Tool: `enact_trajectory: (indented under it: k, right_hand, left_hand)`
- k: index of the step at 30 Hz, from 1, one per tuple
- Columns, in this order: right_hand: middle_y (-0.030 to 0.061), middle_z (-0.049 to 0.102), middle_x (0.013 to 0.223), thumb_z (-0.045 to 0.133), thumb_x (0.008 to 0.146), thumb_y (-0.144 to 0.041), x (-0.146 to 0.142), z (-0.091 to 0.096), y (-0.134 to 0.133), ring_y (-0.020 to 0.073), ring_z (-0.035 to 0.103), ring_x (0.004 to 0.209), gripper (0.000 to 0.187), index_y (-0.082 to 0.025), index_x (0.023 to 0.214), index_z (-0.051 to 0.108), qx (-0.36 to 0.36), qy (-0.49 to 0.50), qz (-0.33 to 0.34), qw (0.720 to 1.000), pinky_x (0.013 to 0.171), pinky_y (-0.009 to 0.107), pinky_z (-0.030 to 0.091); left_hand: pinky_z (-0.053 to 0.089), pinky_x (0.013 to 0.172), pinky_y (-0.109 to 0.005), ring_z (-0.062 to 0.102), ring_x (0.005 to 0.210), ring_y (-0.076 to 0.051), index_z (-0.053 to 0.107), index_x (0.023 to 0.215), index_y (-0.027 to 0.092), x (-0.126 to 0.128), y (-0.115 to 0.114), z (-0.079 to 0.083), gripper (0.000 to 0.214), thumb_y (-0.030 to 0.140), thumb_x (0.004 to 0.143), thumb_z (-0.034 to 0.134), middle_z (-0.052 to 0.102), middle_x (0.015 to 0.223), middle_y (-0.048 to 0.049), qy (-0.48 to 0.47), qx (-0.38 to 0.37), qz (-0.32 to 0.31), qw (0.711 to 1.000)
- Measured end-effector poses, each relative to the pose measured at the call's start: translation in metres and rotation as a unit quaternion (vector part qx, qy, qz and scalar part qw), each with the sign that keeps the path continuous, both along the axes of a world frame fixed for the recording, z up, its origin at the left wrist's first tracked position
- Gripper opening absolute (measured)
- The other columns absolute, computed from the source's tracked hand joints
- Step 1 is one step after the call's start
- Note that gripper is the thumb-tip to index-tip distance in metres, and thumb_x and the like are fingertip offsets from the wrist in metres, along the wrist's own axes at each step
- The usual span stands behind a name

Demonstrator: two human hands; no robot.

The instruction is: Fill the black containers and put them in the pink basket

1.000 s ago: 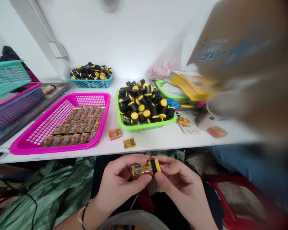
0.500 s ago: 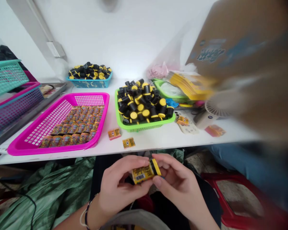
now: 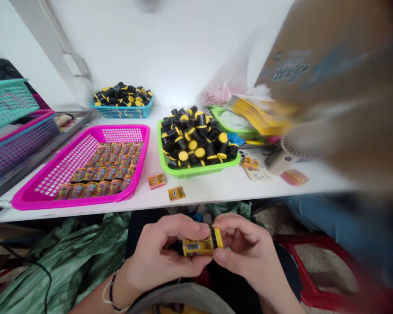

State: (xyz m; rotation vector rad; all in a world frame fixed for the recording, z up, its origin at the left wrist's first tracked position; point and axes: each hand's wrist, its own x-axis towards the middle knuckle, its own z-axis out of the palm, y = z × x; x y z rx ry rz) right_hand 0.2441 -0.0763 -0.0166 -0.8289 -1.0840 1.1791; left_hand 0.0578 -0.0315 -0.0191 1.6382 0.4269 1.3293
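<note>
Both hands hold one small black canister (image 3: 201, 245) with a yellow cap and a yellow printed label, below the table's front edge, over my lap. My left hand (image 3: 163, 255) pinches its labelled end with thumb and fingers closed. My right hand (image 3: 245, 250) grips the capped end, fingers curled round it. On the white table (image 3: 216, 187) a green basket (image 3: 196, 171) is heaped with bare black-and-yellow canisters. A pink basket (image 3: 39, 194) holds rows of labelled canisters. Two loose labels (image 3: 157, 180) lie near the front edge.
A blue basket (image 3: 124, 112) of more canisters stands at the back. Teal and pink baskets (image 3: 9, 117) are stacked at the left. A small white fan (image 3: 290, 150), yellow sheets (image 3: 258, 115) and a blurred cardboard box (image 3: 340, 65) crowd the right. Green plastic sheeting (image 3: 52, 261) lies under the table; a red stool (image 3: 321, 261) stands at the right.
The canister has turned in my fingers, its barcode now facing up, and both hands have dropped slightly lower. The things on the table have not moved.
</note>
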Motion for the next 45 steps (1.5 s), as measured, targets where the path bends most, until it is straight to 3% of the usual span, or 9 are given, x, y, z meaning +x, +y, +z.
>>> enact_trajectory:
  k: [10,15,18,23,29,33,36,40,45]
  right_hand:
    - [0.0008,0.079,0.085,0.092,0.070,-0.017,0.004,0.004,0.000,0.0127,0.075,0.075,0.034,-0.026,0.099,0.076,-0.126,0.046,0.081,0.988,0.067,0.020,0.061]
    - [0.0039,0.074,0.115,0.089,0.076,-0.018,-0.003,-0.003,-0.001,0.0177,0.074,0.103,0.048,-0.033,0.118,0.070,0.086,-0.080,-0.090,0.989,0.086,0.027,0.063]
    - [0.0096,0.064,0.137,0.081,0.083,-0.013,-0.005,-0.006,-0.003,0.0242,0.064,0.127,0.057,-0.033,0.134,0.063,0.195,-0.258,-0.109,0.940,0.103,0.036,0.058]
    - [0.0123,0.058,0.132,0.070,0.085,-0.008,-0.006,-0.008,0.000,0.0261,0.062,0.126,0.070,-0.029,0.149,0.048,0.255,-0.411,-0.152,0.862,0.102,0.038,0.059]
    - [0.0134,0.056,0.133,0.061,0.074,-0.005,-0.007,-0.007,-0.001,0.0256,0.062,0.125,0.077,-0.022,0.148,0.044,0.257,-0.429,-0.126,0.856,0.101,0.034,0.059]
    - [0.0129,0.060,0.127,0.061,0.070,-0.006,-0.012,-0.003,-0.001,0.0276,0.064,0.120,0.073,-0.022,0.140,0.049,0.277,-0.406,-0.108,0.864,0.098,0.039,0.059]
    - [0.0135,0.062,0.121,0.065,0.069,-0.009,-0.012,-0.001,-0.001,0.0301,0.065,0.115,0.071,-0.021,0.138,0.051,0.294,-0.425,-0.130,0.846,0.095,0.043,0.061]
    - [0.0121,0.066,0.108,0.073,0.076,-0.017,-0.007,-0.001,-0.004,0.0320,0.065,0.107,0.062,-0.018,0.135,0.054,0.364,-0.486,-0.162,0.778,0.092,0.048,0.061]
    - [0.0070,0.067,0.097,0.062,0.084,-0.014,-0.002,-0.003,-0.008,0.0259,0.065,0.097,0.046,-0.021,0.130,0.061,0.391,-0.515,-0.173,0.743,0.100,0.047,0.056]
  left_hand:
    - [0.067,0.087,-0.034,0.077,0.107,-0.026,0.066,0.124,0.032,-0.001,0.000,-0.006,0.069,-0.008,0.069,0.082,0.080,0.112,-0.0055,0.014,0.034,-0.003,0.999]
    - [0.065,0.088,-0.029,0.078,0.100,-0.020,0.066,0.116,0.027,0.019,-0.001,-0.006,0.061,-0.006,0.068,0.085,0.081,0.105,-0.0022,-0.100,-0.028,0.067,0.992]
    - [0.063,0.084,-0.020,0.077,0.095,-0.013,0.067,0.108,0.027,0.028,-0.002,-0.003,0.051,0.001,0.069,0.089,0.079,0.100,0.0019,-0.175,-0.176,0.023,0.968]
    - [0.059,0.085,-0.018,0.072,0.096,-0.010,0.063,0.111,0.028,0.032,-0.003,0.000,0.057,0.009,0.067,0.094,0.071,0.109,0.0032,-0.208,-0.389,-0.074,0.894]
    - [0.059,0.074,-0.023,0.074,0.080,-0.012,0.034,0.141,0.033,0.022,0.004,0.001,0.082,0.027,0.080,0.088,0.074,0.095,0.0009,-0.094,-0.455,-0.277,0.841]
    - [0.057,0.065,-0.021,0.070,0.066,-0.012,0.024,0.150,0.028,0.025,0.002,-0.003,0.096,0.032,0.079,0.089,0.071,0.073,0.0050,-0.093,-0.469,-0.316,0.819]
    - [0.051,0.057,-0.019,0.063,0.054,-0.010,0.015,0.156,0.028,0.029,-0.002,-0.001,0.103,0.031,0.082,0.086,0.064,0.063,0.0091,-0.088,-0.463,-0.302,0.828]
    - [0.042,0.055,-0.016,0.056,0.053,-0.008,0.002,0.159,0.030,0.026,-0.007,0.008,0.107,0.019,0.085,0.078,0.059,0.065,0.0112,0.017,-0.414,-0.273,0.868]
    - [0.049,0.075,-0.023,0.062,0.075,-0.011,0.007,0.156,0.029,0.023,-0.013,0.016,0.110,-0.002,0.070,0.069,0.062,0.083,0.0068,0.073,-0.303,-0.146,0.939]
